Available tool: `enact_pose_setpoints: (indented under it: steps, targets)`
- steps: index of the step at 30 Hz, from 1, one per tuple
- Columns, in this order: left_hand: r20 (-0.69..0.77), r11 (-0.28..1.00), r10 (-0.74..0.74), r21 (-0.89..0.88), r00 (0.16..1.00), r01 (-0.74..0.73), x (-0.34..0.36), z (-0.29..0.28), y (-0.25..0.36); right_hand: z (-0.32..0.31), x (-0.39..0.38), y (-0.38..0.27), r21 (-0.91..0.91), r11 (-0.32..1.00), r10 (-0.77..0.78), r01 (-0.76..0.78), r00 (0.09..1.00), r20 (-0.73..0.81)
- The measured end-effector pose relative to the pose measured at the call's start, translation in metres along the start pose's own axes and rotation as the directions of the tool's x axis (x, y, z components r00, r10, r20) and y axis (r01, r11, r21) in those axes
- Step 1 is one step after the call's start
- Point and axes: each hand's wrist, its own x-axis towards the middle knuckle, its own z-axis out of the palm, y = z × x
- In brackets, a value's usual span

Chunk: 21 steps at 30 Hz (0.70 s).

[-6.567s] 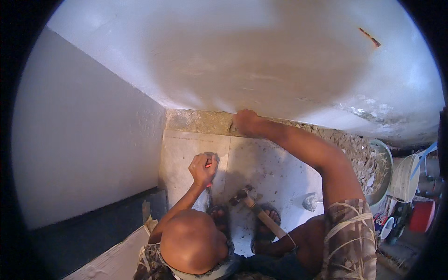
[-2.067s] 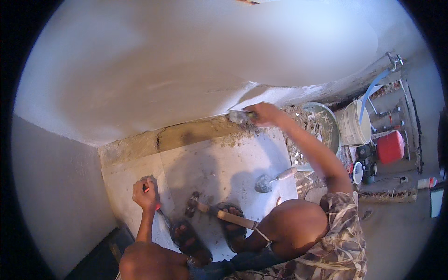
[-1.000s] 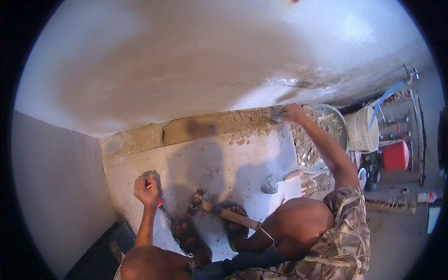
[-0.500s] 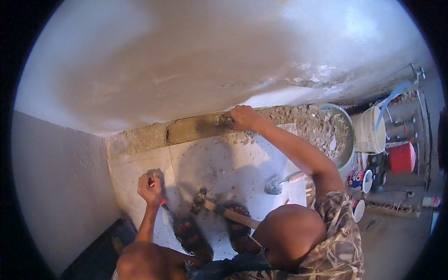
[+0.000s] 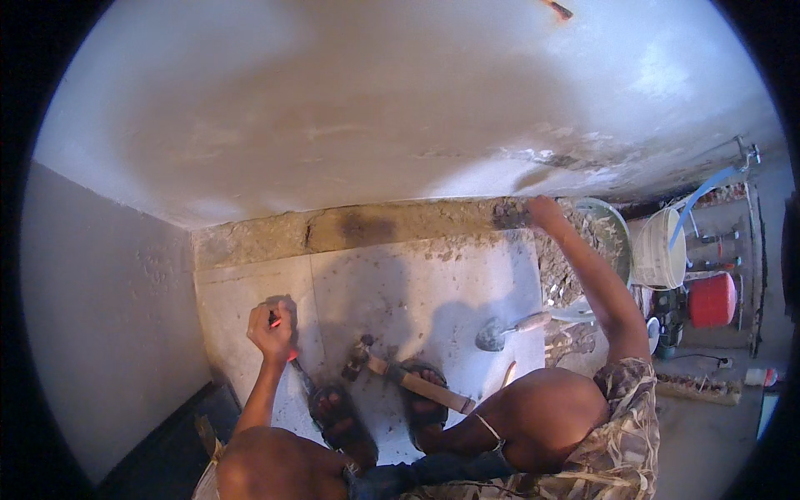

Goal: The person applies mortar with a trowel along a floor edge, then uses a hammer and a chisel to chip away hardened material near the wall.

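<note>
My right hand (image 5: 546, 213) is closed at the strip of wet mortar (image 5: 417, 218) along the wall's foot, close to the round basin. Dark, rough mortar lies beside its fingers; whatever they grip is hidden. On the left, my left hand (image 5: 272, 330) is wrapped around a tool with a red-and-black handle (image 5: 276, 320), whose dark shaft runs down towards my foot. A hammer (image 5: 379, 367) with a wooden handle lies by my feet on the pale tiles (image 5: 358, 283). Farther right rests a pointed trowel (image 5: 493, 335), mortar on its blade.
The plastered wall (image 5: 333, 108) rises just beyond the mortar strip, and another wall (image 5: 108, 292) stands at left. A green-rimmed basin (image 5: 623, 242), a white bucket (image 5: 664, 250) and a red bucket (image 5: 712, 300) crowd the right. A blue hose (image 5: 700, 192) hangs from a tap.
My right hand has moved right along the mortar strip towards the basin, uncovering a fairly smooth stretch behind it. My left hand and its tool have stayed nearly in place.
</note>
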Motion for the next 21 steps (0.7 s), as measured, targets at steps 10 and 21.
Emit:
enact_pose_setpoints:
  steps: [10,21]
  targets:
    - [-0.007,1.000,-0.013,0.028,1.000,0.014,0.001,-0.003,0.002,-0.093,-0.026,-0.194,0.361,0.788,-0.438,0.498,0.866,-0.241]
    - [-0.018,1.000,0.000,0.017,1.000,0.001,0.000,-0.001,0.000,-0.011,-0.044,0.006,0.118,0.992,-0.041,0.053,0.994,-0.103]
